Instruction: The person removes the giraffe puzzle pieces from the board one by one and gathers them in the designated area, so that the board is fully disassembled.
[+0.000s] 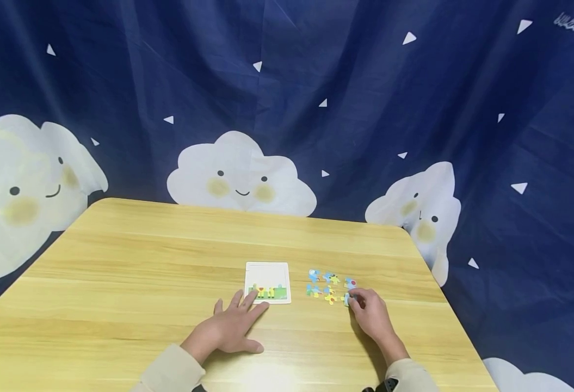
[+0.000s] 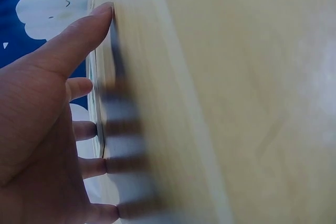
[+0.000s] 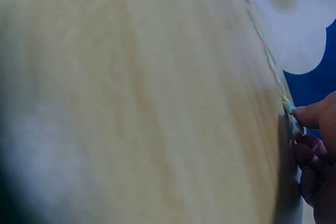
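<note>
Tabletop [image 1: 298, 286] shows between tray edge [image 1: 287, 280] and puzzle pieces [image 1: 329, 299].

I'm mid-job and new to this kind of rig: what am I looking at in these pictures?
No machine here: a person works with a bare left hand and right hand. The wide picture comes from a camera on the head, looking forward and down; the other two come from cameras on the wrists. On the table lies a white tray with a coloured strip along its near side, and loose pieces to its right. The left hand, fingers spread, rests at the tray's near left corner. The right hand pinches one piece.
</note>
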{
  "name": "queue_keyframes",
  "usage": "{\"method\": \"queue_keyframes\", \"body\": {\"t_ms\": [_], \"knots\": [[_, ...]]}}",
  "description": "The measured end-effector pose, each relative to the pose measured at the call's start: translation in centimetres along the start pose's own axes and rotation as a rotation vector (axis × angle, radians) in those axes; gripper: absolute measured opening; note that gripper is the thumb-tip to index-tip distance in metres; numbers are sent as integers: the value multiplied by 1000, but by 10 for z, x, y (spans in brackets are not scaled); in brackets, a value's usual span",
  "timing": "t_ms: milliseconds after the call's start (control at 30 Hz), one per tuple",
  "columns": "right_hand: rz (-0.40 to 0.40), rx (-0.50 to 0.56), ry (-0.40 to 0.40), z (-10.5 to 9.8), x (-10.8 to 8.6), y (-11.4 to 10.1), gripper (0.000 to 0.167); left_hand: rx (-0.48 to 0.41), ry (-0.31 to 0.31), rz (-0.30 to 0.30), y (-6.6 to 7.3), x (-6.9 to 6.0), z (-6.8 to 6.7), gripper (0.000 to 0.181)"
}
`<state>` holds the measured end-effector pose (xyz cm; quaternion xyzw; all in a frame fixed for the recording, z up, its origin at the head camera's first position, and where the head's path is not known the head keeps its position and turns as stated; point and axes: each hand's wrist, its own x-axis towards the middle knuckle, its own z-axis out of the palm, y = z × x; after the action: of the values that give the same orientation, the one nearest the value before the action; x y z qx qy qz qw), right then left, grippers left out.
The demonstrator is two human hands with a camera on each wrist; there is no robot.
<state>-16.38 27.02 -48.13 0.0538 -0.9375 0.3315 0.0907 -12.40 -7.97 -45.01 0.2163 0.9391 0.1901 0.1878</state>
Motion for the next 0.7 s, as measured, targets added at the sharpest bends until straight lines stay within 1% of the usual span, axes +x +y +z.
{"method": "queue_keyframes", "body": {"t_ms": [133,233,367,433,500,600,700], "knots": [[4,-23,-11,2,-1,0,19,-2,0,-5,0,0,0,91],[28,-22,-22,2,-1,0,23,-2,2,-8,1,0,1,92],[53,-2,-15,2,-2,-3,27,3,3,-6,1,1,1,92],[54,30,-1,2,-2,-8,28,10,4,-6,1,1,1,92],[42,66,18,4,-1,-14,28,17,6,-6,1,1,1,91],[-9,113,37,9,1,-27,25,27,10,-7,1,0,1,91],[-59,136,44,16,4,-41,23,30,16,0,1,0,1,91]]}}
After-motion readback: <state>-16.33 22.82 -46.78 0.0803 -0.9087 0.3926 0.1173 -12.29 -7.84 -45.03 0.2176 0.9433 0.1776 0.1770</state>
